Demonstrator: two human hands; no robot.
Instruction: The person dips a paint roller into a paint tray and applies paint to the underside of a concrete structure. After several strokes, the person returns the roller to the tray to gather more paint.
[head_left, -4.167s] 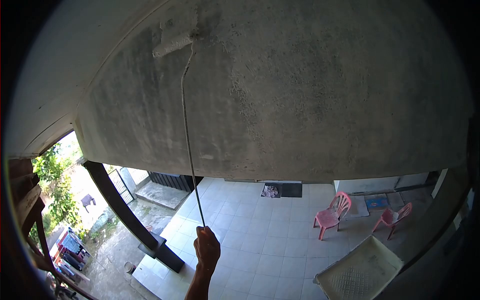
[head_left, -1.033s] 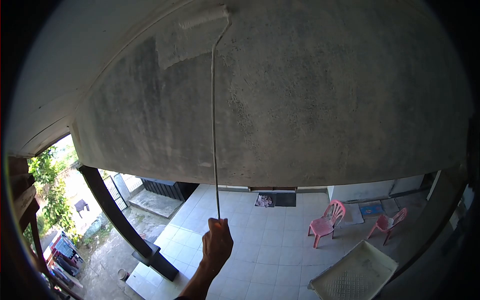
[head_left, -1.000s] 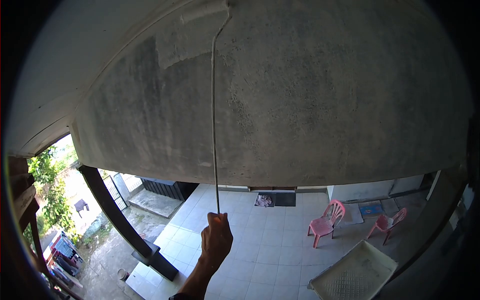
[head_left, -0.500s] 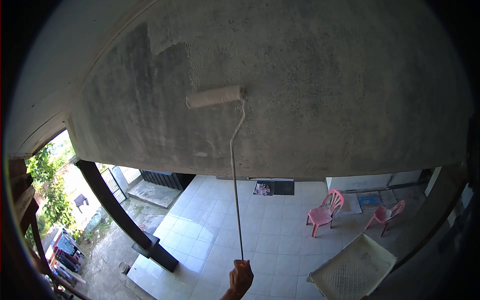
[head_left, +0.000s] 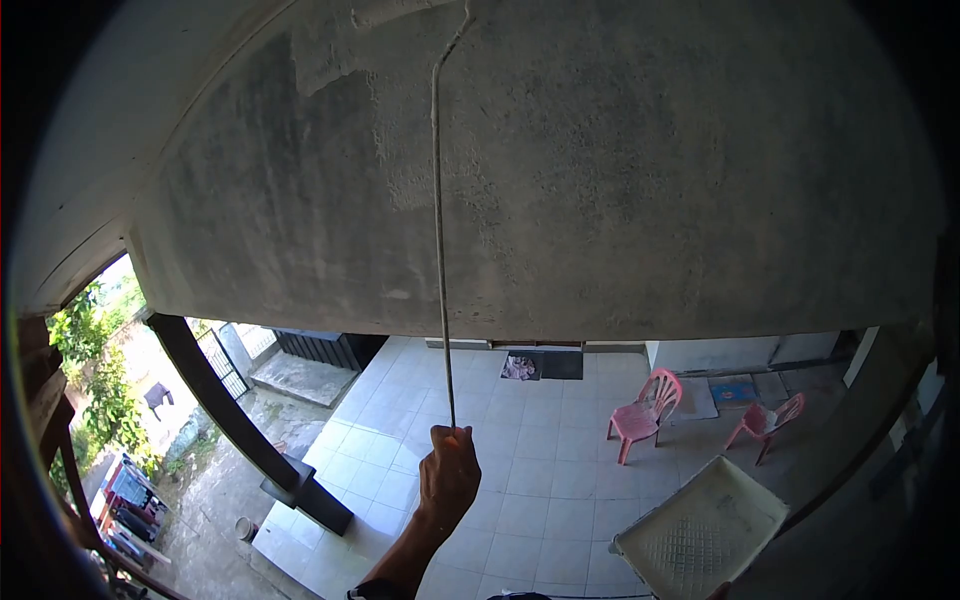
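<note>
My left hand (head_left: 450, 470) is closed around the handle end of a long-rod paint roller (head_left: 438, 200). The rod rises in front of the grey wall (head_left: 600, 180), and its roller sleeve (head_left: 400, 12) lies against the wall at the top edge of the view, partly cut off. Wet-looking paint patches mark the wall below the sleeve. At lower right, a bit of my right hand (head_left: 720, 592) shows on the near edge of a pale paint tray (head_left: 700, 530); the tray is tilted, with a ribbed grid inside. Most of that hand is out of view.
Far below lies a white tiled floor (head_left: 540, 430). Two pink plastic chairs (head_left: 640, 415) stand there, with mats (head_left: 560, 366) beyond. A dark pillar (head_left: 230, 400) rises at left, near hanging clothes (head_left: 130, 510) and a small bucket (head_left: 246, 528).
My left hand has risen and pushed the roller up the wall, so its sleeve now reaches the top edge. Fresh paint shows where it passed. The tray has barely moved.
</note>
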